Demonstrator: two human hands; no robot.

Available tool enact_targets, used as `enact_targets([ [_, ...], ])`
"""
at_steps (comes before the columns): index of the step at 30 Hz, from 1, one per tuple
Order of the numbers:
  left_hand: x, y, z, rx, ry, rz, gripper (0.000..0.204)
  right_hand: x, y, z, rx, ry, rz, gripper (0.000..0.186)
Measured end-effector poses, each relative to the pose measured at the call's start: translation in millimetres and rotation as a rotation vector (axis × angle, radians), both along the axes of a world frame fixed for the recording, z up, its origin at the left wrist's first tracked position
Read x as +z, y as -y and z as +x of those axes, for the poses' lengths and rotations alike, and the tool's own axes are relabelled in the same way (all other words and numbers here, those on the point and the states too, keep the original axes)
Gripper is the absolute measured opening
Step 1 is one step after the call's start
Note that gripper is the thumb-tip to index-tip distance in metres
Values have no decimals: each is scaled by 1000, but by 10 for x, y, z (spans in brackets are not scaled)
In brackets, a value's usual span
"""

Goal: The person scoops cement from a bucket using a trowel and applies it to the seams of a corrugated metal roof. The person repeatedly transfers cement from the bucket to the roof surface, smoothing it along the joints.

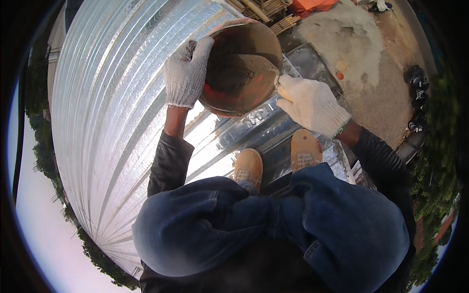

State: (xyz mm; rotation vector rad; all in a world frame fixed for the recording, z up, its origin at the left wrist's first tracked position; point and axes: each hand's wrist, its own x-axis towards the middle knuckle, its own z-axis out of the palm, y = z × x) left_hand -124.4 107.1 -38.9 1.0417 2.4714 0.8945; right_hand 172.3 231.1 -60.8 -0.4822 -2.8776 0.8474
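A round bucket (227,100), reddish outside and caked with grey-brown cement inside, tilts its mouth up toward me over the metal sheets. Some wet-looking mortar (234,73) shows inside, partly in shadow. My left hand (188,75), in a white knit glove with dark stains, is closed on the bucket's left rim. At the right rim my gloved right hand (312,102) is closed round a short tan handle (283,93), which looks like a trowel's. Its blade is hard to tell from the mortar.
Ribbed metal roofing (112,97) spreads to the left and under my shoes (248,166). Beyond the roof edge at right lies the ground far below, with a cement patch (342,44), a dark rectangular trough (310,63), bamboo poles (264,10) and an orange sheet (312,6).
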Motion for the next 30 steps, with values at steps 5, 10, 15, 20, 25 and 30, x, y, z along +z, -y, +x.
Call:
enact_targets([
  [5, -74, 85, -84, 26, 27, 35, 48, 75, -228, 26, 101, 10, -22, 32],
  [10, -13, 44, -20, 15, 10, 9, 46, -1, -267, -194, 37, 246, -216, 37],
  [15, -89, 38, -54, 23, 20, 52, 47, -198, -140, -421, 134, 254, -234, 39],
  [20, -153, 49, -47, 61, 52, 186, 57, -198, 6, -426, 215, 230, -302, 39],
  [25, -193, 83, -105, 51, 42, 155, 57, -166, 35, -321, 212, 219, -497, 39],
  [30, -89, 73, -96, 53, 26, 150, 53, -253, -8, -87, 233, 34, -526, 36],
])
